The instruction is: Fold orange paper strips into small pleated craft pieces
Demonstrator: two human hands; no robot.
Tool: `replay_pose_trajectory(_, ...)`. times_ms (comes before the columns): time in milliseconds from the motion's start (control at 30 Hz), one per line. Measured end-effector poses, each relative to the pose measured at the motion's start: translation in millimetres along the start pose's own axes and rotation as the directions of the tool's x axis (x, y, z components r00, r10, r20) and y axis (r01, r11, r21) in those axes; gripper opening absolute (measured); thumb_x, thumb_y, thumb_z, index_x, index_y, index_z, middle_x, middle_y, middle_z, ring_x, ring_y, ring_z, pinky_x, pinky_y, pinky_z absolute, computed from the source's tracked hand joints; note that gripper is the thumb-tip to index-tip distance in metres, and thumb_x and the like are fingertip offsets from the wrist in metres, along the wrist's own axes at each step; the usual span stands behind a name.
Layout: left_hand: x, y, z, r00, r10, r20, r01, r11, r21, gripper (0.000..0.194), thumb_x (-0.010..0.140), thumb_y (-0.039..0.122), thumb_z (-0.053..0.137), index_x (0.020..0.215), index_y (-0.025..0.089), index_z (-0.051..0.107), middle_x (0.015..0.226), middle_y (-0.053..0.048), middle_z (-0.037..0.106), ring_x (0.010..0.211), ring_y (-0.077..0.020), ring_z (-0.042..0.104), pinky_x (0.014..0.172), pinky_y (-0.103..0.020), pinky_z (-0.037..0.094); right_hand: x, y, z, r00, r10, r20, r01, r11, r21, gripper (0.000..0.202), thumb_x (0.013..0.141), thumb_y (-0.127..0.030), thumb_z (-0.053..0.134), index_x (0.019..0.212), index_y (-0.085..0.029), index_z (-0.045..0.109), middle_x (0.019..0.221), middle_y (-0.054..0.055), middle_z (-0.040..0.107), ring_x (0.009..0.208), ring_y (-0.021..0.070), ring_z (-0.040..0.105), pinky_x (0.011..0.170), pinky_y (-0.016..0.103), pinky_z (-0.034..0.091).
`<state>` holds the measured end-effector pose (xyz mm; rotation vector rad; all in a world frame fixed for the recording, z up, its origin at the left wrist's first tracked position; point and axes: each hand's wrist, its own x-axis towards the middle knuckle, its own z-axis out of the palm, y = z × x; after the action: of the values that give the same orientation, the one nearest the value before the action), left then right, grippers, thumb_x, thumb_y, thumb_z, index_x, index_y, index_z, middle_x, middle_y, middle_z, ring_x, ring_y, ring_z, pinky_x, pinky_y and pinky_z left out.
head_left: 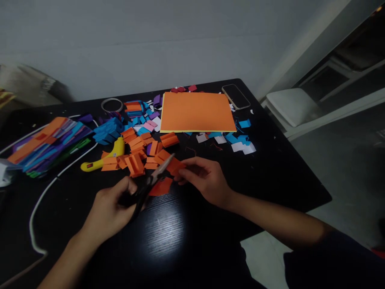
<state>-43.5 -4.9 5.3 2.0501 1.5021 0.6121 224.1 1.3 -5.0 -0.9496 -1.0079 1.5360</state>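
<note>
My left hand (110,206) is closed round the black handles of a pair of scissors (156,173), whose blades point up and to the right. Pinched between the fingers of my right hand (207,178) is a piece of orange paper (174,166), which lies against the blades. Whether the blades are cutting it I cannot tell. Below the scissors there is another orange paper piece (161,187) near the tabletop. Several folded orange paper pieces (134,164) lie in a heap just beyond my left hand.
A yellow glue gun (116,151) lies left of the heap, near a white cord (40,206). Coloured paper strips (51,140) are stacked at the left. Orange sheets (197,112), blue and white scraps (240,144), a tape roll (112,105) and a phone (236,96) occupy the black table's (285,176) far side.
</note>
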Motion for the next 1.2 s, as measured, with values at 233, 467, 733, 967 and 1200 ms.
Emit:
replay_pose_trajectory(233,0.5,11.5,-5.0,0.979,-0.192,-0.073,0.165,0.948,-0.272,0.037,0.083,0.038,0.077,0.067,0.022,0.047,0.058,0.009,0.045,0.048,-0.0084,0.041,0.044,-0.021,0.034,8.4,-5.7,-4.5,0.991,0.121,0.055,-0.127,0.984,0.127,0.015,0.081,-0.023,0.085,0.093,-0.020,0.077,0.076,-0.003,0.077,0.061,0.0102,0.072,0.065,0.024,0.063)
replay_pose_trajectory(467,-2.5,5.2,-4.1,0.991,-0.120,-0.066,0.098,0.957,-0.272,0.034,0.080,0.039,0.079,0.072,0.023,0.050,0.063,0.007,0.056,0.054,-0.0110,0.052,0.050,-0.022,0.042,10.2,-7.4,-11.2,0.959,0.250,0.135,-0.281,0.900,0.334,0.018,0.082,-0.022,0.071,0.097,-0.018,0.081,0.087,0.004,0.082,0.077,0.0172,0.079,0.074,0.030,0.066)
replay_pose_trajectory(733,-1.8,2.4,-4.0,0.995,-0.090,-0.042,0.086,0.993,-0.075,0.038,0.081,0.052,0.076,0.077,0.023,0.051,0.066,0.005,0.059,0.054,-0.0119,0.053,0.048,-0.023,0.041,17.1,-6.3,-13.2,0.955,0.291,0.059,-0.292,0.884,0.364,0.018,0.077,-0.019,0.085,0.093,-0.022,0.079,0.095,-0.001,0.080,0.082,0.0128,0.075,0.077,0.024,0.062)
replay_pose_trajectory(967,-0.3,-4.4,0.0,0.990,-0.126,-0.057,0.126,0.992,0.011,0.040,0.081,0.055,0.075,0.083,0.025,0.049,0.065,0.008,0.060,0.047,-0.0103,0.047,0.045,-0.023,0.039,18.6,-7.3,-14.1,0.962,0.270,0.041,-0.267,0.896,0.355,0.043,0.073,-0.015,0.089,0.112,-0.028,0.076,0.100,-0.003,0.080,0.088,0.0133,0.076,0.091,0.029,0.063)
replay_pose_trajectory(1200,-0.2,-0.4,-6.7,0.999,-0.033,-0.021,0.034,0.998,0.057,0.032,0.082,0.047,0.072,0.089,0.026,0.047,0.068,0.007,0.063,0.050,-0.0134,0.055,0.048,-0.025,0.042,18.9,-9.8,-11.5,0.966,0.258,-0.013,-0.239,0.913,0.332,0.036,0.073,-0.022,0.092,0.105,-0.024,0.075,0.096,-0.001,0.081,0.089,0.0167,0.078,0.080,0.029,0.067)
